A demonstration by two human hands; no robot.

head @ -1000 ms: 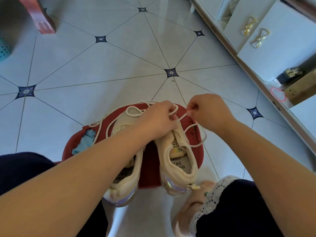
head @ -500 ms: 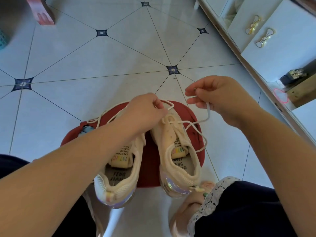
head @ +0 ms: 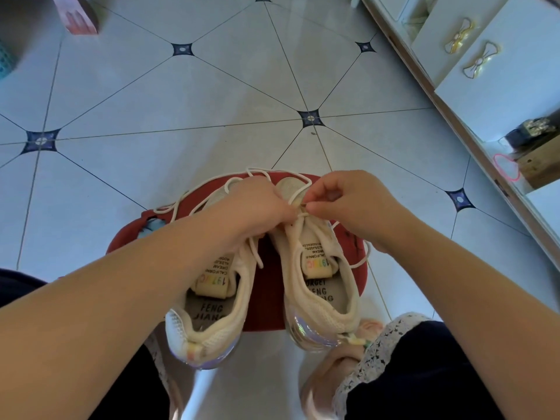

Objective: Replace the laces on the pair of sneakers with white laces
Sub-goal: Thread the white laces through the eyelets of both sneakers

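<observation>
**Lacing at the top of the centre-right sneaker, both hands on one lace**

Both sneakers sit side by side on a red stool in the lower middle of the frame, heels toward the camera and overhanging its near edge. The right hand pinches the white lace between thumb and forefinger just above the tongue of the centre-right sneaker. The left hand is curled over the front of the centre-left sneaker, and its thumb side meets the same lace at the crossing. That grip looks closed on the lace, though its fingertips are hidden underneath.

A slack loop of the lace hangs off the stool's right edge. More loose lace trails across the stool's upper left, beyond the left hand.

As I judge it, this is a threading or tightening step near the front eyelets, with the pair not yet finished.

Several things could go wrong from here:
- The pinch is small, so a sharp pull could slip the tip back out of its eyelet.
- The hanging loop could catch the stool's corner and leave the two ends uneven.
- The two sneakers' loose strands lie close together and could tangle.
- A tug toward the camera could tip an overhanging sneaker onto the tiled floor.
</observation>
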